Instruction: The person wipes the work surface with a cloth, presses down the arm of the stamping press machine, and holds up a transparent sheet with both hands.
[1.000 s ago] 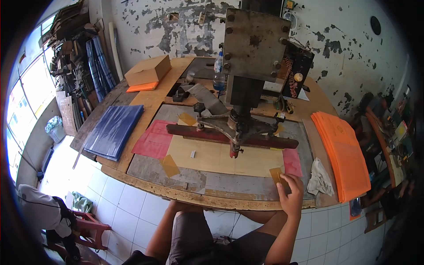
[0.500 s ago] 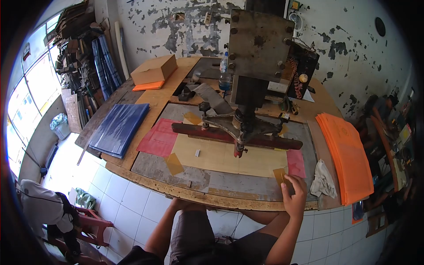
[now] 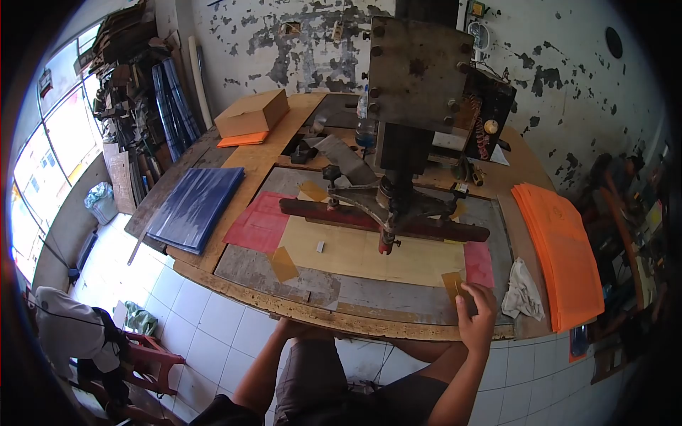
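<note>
My right hand (image 3: 477, 314) is at the front right of the press bed, thumb and forefinger apart, fingertips against a piece of brown tape (image 3: 451, 282). That tape lies at the near right corner of a pale yellow sheet (image 3: 348, 254). My left hand (image 3: 293, 329) is low at the table's front edge, its fingers hidden. A small light-grey piece (image 3: 320, 247) lies on the sheet's left part. Above the sheet is the press's long dark-red bar (image 3: 433, 228). Pink sheets (image 3: 257, 221) show at both ends, and another brown tape piece (image 3: 284, 265) lies near left.
Blue plastic covers (image 3: 195, 209) lie on the left of the table, orange folders (image 3: 561, 259) on the right. A white rag (image 3: 522, 291) is beside my right hand. Farther back are a cardboard box (image 3: 252, 113) and a bottle (image 3: 365, 128). The press column (image 3: 419, 78) rises centrally.
The whole view has shifted slightly to the right and down. My right hand stays by the brown tape, and nothing on the table has visibly moved.
</note>
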`<state>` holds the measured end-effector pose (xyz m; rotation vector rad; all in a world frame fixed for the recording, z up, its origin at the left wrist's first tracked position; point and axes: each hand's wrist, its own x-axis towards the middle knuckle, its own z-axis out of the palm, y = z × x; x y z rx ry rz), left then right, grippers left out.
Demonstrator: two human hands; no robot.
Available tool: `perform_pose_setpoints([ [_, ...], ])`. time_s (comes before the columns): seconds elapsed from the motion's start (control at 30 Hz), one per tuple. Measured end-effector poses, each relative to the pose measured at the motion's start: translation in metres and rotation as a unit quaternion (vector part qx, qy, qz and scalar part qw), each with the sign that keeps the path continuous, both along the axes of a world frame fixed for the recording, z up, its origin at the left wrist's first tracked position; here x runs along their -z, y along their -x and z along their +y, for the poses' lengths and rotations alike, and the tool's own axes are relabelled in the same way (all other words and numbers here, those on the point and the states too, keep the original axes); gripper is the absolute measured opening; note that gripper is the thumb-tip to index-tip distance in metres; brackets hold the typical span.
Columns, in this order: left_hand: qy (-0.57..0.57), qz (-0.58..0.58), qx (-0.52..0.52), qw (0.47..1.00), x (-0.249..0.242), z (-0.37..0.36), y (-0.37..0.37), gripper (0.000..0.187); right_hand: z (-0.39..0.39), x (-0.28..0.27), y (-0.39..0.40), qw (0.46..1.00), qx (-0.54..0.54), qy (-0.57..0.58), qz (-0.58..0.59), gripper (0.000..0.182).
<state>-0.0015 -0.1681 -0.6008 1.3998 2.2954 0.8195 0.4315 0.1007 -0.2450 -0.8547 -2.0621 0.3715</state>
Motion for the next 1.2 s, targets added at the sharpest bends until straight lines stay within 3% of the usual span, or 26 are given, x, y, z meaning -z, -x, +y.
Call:
perform_pose_setpoints([
  [0.17, 0.043, -0.026, -0.014, 0.999, -0.002, -0.001, -0.001, 0.081, 0.000, 0.001, 0.001, 1.000, 0.001, -0.010, -0.003, 0.025],
  [0.27, -0.011, 0.020, 0.035, 0.999, -0.003, -0.004, 0.002, 0.082, 0.000, 0.000, 0.001, 1.000, 0.003, -0.006, 0.002, 0.025],
  [0.37, -0.086, -0.194, -0.004, 0.977, 0.003, -0.004, 0.001, 0.079, -0.001, -0.001, 0.001, 1.000, 0.002, 0.000, 0.001, 0.025],
  [0.57, -0.060, -0.131, 0.026, 0.989, -0.001, 0.001, 0.003, 0.072, 0.000, 0.001, 0.002, 1.000, -0.001, -0.005, 0.003, 0.024],
  [0.67, 0.001, 0.115, 0.051, 0.992, -0.002, -0.001, 0.001, 0.068, 0.001, 0.004, 0.002, 1.000, 0.003, 0.007, 0.008, 0.025],
  [0.77, -0.116, -0.156, 0.021, 0.981, 0.006, -0.004, 0.001, 0.067, 0.000, 0.001, 0.001, 1.000, 0.006, 0.010, 0.005, 0.025],
  [0.87, -0.134, -0.183, -0.013, 0.974, 0.026, -0.004, 0.005, 0.066, -0.001, -0.002, 0.002, 1.000, 0.001, -0.004, -0.004, 0.024],
  [0.97, -0.101, -0.162, 0.016, 0.981, 0.003, 0.000, 0.005, 0.063, -0.001, -0.002, 0.002, 1.000, 0.002, -0.009, -0.011, 0.024],
  [1.07, -0.062, 0.031, 0.023, 0.997, -0.006, -0.001, -0.003, 0.060, 0.000, -0.002, 0.003, 1.000, 0.004, -0.006, -0.003, 0.024],
  [1.2, -0.091, 0.023, 0.031, 0.995, 0.018, 0.000, 0.007, 0.063, -0.001, -0.003, 0.002, 1.000, 0.009, -0.001, 0.005, 0.024],
])
